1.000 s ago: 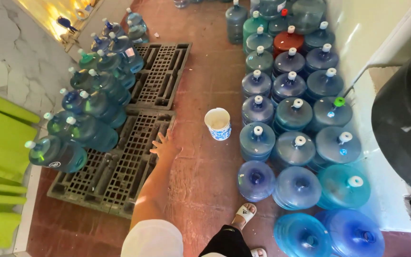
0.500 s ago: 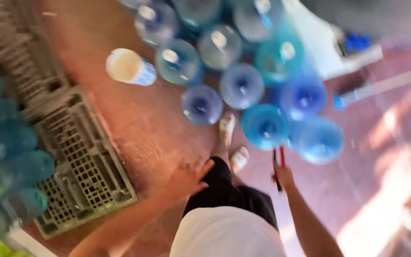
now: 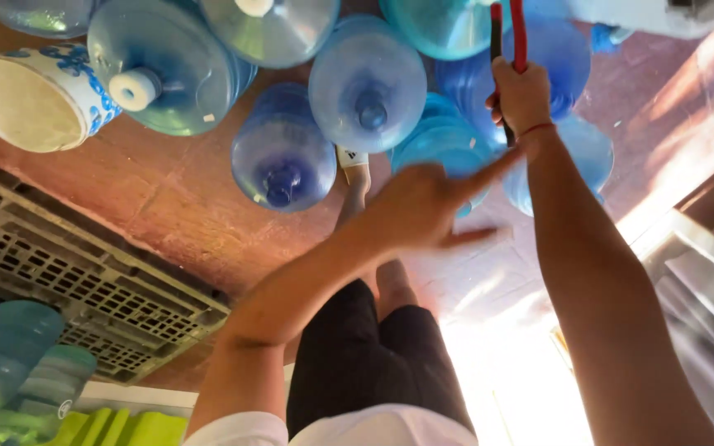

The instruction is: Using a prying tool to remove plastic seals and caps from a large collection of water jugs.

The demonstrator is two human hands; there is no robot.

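Two red-and-black handles [image 3: 506,33] point away, right hand [image 3: 521,92] fingers clamped; left hand [image 3: 423,206] fingers spread.

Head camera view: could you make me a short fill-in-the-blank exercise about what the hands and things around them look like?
1. The right hand grips a tool with red and ____ handles.
2. The left hand is open and holds ____.
3. The big water jugs are mostly ____ in colour.
4. The grey pallet lies on a ____ floor.

Missing words: black; nothing; blue; reddish-brown
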